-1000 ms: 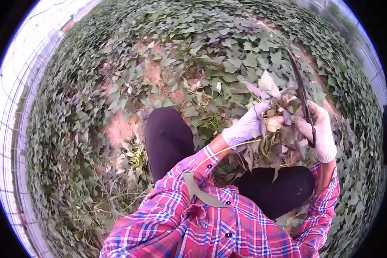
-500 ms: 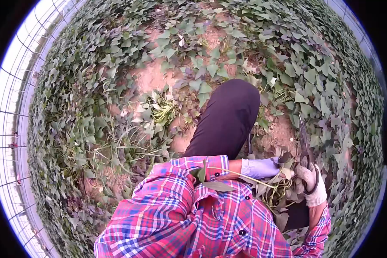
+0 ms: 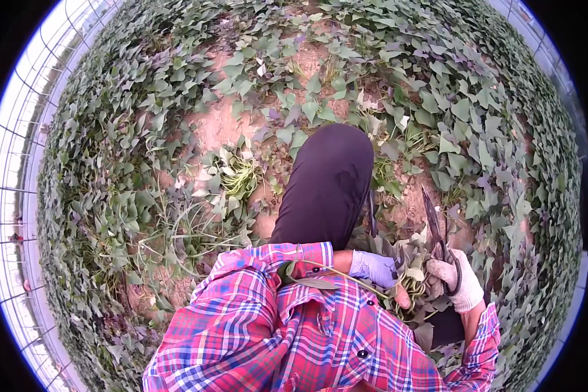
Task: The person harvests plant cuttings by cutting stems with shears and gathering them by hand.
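My left hand [image 3: 375,268], in a pale lilac glove, is closed round a bunch of leafy vine cuttings [image 3: 413,277] at the lower right, beside my bent leg. One long stem trails from the bunch across my sleeve. Opposite it, my right hand [image 3: 452,277], in a white glove, holds dark-handled scissors [image 3: 436,225] by the loops. Their long blades point up and forward, past the bunch. The right fingers touch the leaves at the bunch's right side. A bare fingertip or reddish piece shows below the left hand; I cannot make out which.
Green vines [image 3: 490,124] spread over reddish soil [image 3: 219,124]. A cut bundle of stems [image 3: 238,179] lies left of my knee [image 3: 336,150], and another [image 3: 410,140] lies to its right. A dark, thin object stands right of the knee. Wire fencing [image 3: 13,189] runs along the far left.
Both hands have come down and closer to my body with the bunch and scissors. The view has shifted, and my knee now stands in the middle.
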{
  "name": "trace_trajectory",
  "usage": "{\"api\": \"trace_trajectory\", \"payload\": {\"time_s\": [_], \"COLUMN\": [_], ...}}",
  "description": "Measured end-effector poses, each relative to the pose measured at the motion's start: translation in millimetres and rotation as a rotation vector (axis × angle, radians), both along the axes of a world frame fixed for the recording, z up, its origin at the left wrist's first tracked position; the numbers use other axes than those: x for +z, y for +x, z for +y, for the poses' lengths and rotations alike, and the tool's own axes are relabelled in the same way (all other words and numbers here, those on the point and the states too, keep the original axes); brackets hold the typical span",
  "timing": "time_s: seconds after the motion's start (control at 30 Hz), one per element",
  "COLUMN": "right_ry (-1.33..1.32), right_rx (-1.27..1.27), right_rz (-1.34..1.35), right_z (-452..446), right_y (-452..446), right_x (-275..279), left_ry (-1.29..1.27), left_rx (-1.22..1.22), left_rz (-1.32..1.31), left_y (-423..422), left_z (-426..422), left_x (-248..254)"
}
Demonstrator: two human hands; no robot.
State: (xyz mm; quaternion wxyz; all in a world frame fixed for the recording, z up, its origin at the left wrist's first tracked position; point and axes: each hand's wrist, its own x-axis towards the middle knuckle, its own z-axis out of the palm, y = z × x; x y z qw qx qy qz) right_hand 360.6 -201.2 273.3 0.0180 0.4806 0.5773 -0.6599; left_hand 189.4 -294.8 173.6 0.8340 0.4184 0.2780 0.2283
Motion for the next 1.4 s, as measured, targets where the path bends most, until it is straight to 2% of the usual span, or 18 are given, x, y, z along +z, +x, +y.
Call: {"api": "trace_trajectory", "payload": {"time_s": [0.13, 0.17, 0.27, 0.33, 0.4, 0.43, 0.47, 0.53, 0.57, 0.63, 0.7, 0.83, 0.97, 1.03, 1.13, 1.27, 1.33, 1.4], "right_ry": [0.086, 0.092, 0.164, 0.187, 0.272, 0.2, 0.239, 0.336, 0.394, 0.267, 0.643, 0.597, 0.759, 0.635, 0.759, 0.785, 0.685, 0.711], "right_rx": [0.107, 0.071, 0.008, -0.085, -0.195, -0.238, -0.277, -0.299, -0.289, -0.25, -0.08, -0.142, -0.252, -0.312, -0.304, -0.237, -0.154, -0.203], "right_rz": [-0.077, -0.051, 0.076, 0.155, 0.286, 0.315, 0.389, 0.529, 0.588, 0.555, 0.317, 0.063, 0.186, 0.236, 0.235, 0.167, -0.043, 0.029], "right_z": [-0.4, -2.9, -5.6, -1.6, 4.5, 12.9, 14.8, 14.1, 13.6, 12.5, 0.4, -26.8, -25.0, -19.3, -30.2, -36.6, -35.3, -34.9], "right_y": [-3.7, -5.7, -1.4, 2.4, 9.5, 19.2, 21.1, 15.4, 12.8, 10.1, 0.2, -11.5, 2.5, 14.3, 8.8, 3.9, 4.2, 2.6], "right_x": [7.2, 8.4, 2.3, 5.0, 5.8, 1.0, 5.7, 8.3, 5.9, -1.2, -6.7, -10.6, -36.4, -56.2, -42.6, -37.0, -34.1, -38.0], "left_ry": [-0.09, -0.085, -0.173, 0.151, -0.112, -0.161, -0.087, 0.181, 0.241, 0.267, 0.151, -0.035, 0.01, 0.087, 0.123, 0.046, 0.083, -0.03], "left_rx": [-0.03, -0.044, 0.205, 0.26, 0.269, 0.425, 0.338, 0.701, 0.72, 0.863, 0.934, 1.077, 0.949, 0.824, 0.542, 0.755, 0.737, 0.632], "left_rz": [0.11, -0.075, -0.159, -0.001, 0.257, 0.039, 0.1, -0.085, -0.063, 0.033, -0.111, -0.292, -0.213, -0.153, -0.123, 0.0, -0.033, -0.056], "left_y": [-4.0, -1.4, 2.1, -1.2, -19.6, -17.3, -25.0, -13.4, -14.0, -10.0, -4.8, 11.5, 10.8, 7.7, -5.0, 3.6, 4.6, 0.4], "left_z": [-0.8, 0.2, -7.1, 1.7, 12.5, 12.5, 26.7, 36.0, 42.6, 50.3, 57.2, 65.0, 47.9, 48.2, 44.7, 27.1, 26.5, 29.0], "left_x": [29.1, 30.0, 38.9, 34.9, 87.9, 93.0, 66.7, 58.3, 56.7, 56.5, 50.4, 50.8, 51.2, 39.4, 32.1, 35.5, 15.5, 19.4]}}
